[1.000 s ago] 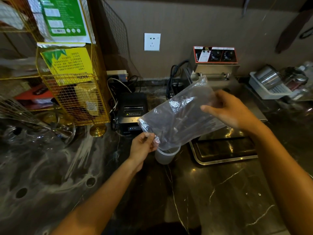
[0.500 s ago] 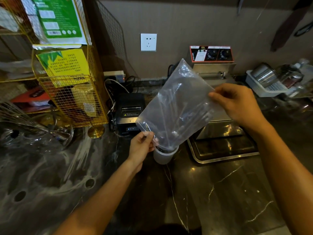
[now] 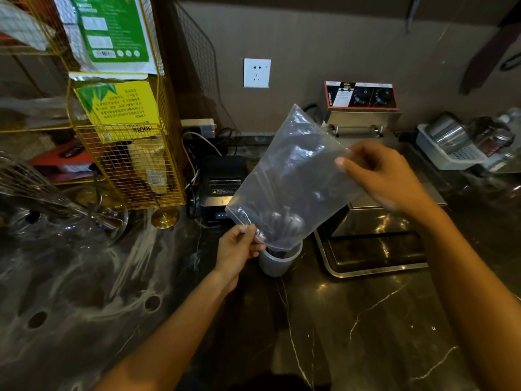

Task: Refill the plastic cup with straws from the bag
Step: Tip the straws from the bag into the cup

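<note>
A clear plastic bag (image 3: pixel 290 176) hangs tilted, mouth down, over a small translucent plastic cup (image 3: pixel 277 262) on the dark marble counter. Dark straws (image 3: pixel 282 224) lie bunched at the bag's lower end, some reaching into the cup. My left hand (image 3: pixel 239 249) pinches the bag's lower left corner beside the cup's rim. My right hand (image 3: pixel 383 176) grips the bag's raised right edge, up and to the right of the cup. The cup's inside is partly hidden by the bag.
A black receipt printer (image 3: pixel 222 187) stands behind the cup. A steel fryer (image 3: pixel 363 114) with its tray (image 3: pixel 375 263) sits to the right. A yellow wire rack (image 3: pixel 127 142) and glass bowl with whisk (image 3: pixel 64 218) are left. A white basket (image 3: pixel 451 153) holds metal cups far right.
My right hand has lifted the bag's upper end, so the bag stands steeper over the cup. The straws have slid down toward the mouth. My left hand has stayed at the cup.
</note>
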Motion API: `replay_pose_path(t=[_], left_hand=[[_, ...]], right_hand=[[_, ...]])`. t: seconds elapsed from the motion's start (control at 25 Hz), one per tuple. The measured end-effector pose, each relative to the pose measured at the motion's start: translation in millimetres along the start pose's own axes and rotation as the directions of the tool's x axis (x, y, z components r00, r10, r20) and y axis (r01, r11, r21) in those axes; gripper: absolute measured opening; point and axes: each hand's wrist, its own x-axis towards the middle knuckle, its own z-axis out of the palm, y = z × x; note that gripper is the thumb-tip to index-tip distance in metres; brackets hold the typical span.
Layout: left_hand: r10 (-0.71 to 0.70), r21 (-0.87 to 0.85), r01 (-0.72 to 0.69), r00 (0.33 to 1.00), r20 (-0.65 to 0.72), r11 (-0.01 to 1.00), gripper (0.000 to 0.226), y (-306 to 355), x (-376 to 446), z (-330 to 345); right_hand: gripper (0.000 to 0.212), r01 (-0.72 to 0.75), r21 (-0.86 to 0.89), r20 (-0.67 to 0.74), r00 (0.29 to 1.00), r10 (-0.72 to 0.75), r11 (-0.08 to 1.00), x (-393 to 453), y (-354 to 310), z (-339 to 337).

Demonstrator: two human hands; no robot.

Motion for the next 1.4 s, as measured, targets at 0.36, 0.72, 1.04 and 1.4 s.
replay_pose_path(t=[0.36, 0.72, 1.04, 1.4], left_hand=[[0.148, 0.032, -0.153, 0.981, 0.128, 0.988, 0.027, 12, -6, 7], [0.23, 0.079, -0.234, 0.972, 0.058, 0.969, 0.02, 10, -12, 9], [0.239, 0.093, -0.247, 0.967, 0.089, 0.965, 0.015, 20, -10, 16], [0.292, 0.11, -0.312, 0.942, 0.167, 0.944, 0.017, 25, -16, 18]], right_hand=[[0.009, 0.104, 0.016, -0.146, 0.984, -0.101, 0.994, -16, -6, -27], [0.021, 0.075, -0.146, 0.001, 0.997, -0.075, 0.986, -28, 8, -42], [0.017, 0.056, -0.09, -0.047, 0.997, -0.06, 0.994, -27, 12, -51], [0.003, 0.104, 0.012, -0.259, 0.961, -0.098, 0.994, -34, 8, -55]])
